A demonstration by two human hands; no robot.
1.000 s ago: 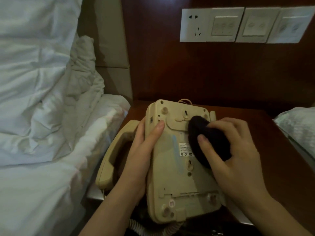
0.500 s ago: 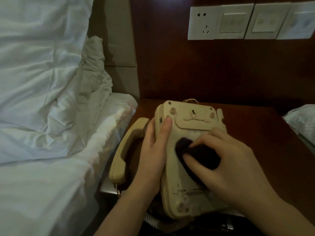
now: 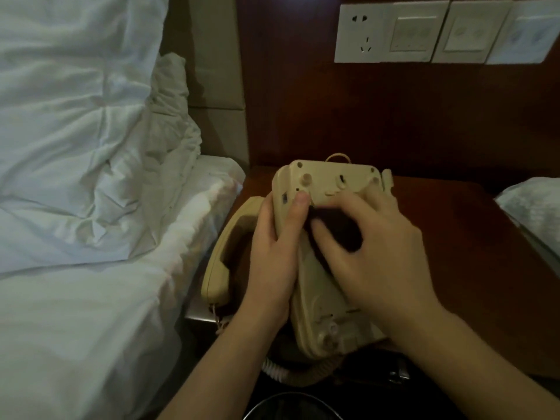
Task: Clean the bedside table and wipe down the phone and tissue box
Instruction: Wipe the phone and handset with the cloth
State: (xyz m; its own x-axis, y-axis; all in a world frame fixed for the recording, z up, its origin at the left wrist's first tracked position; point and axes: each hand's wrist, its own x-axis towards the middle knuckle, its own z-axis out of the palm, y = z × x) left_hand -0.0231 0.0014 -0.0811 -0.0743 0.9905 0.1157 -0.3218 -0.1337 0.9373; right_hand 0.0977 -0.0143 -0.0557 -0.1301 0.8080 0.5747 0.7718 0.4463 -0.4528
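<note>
phone (image 3: 318,286): we hold it belly-up over the bedside table (image 3: 472,268), long axis running away from us
left hand (image 3: 272,256): we grip its left edge, thumb on the underside
right hand (image 3: 375,250): fingers curled, pressing dark cloth (image 3: 342,231) on the far half
unwiped part: we judge the near end, toward our wrists
tissue box: not visible

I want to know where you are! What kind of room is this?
Probably a hotel bedroom. There is a bed with rumpled white bedding, a dark wooden bedside table with a cream corded phone on it, and a row of wall switches above.
</note>
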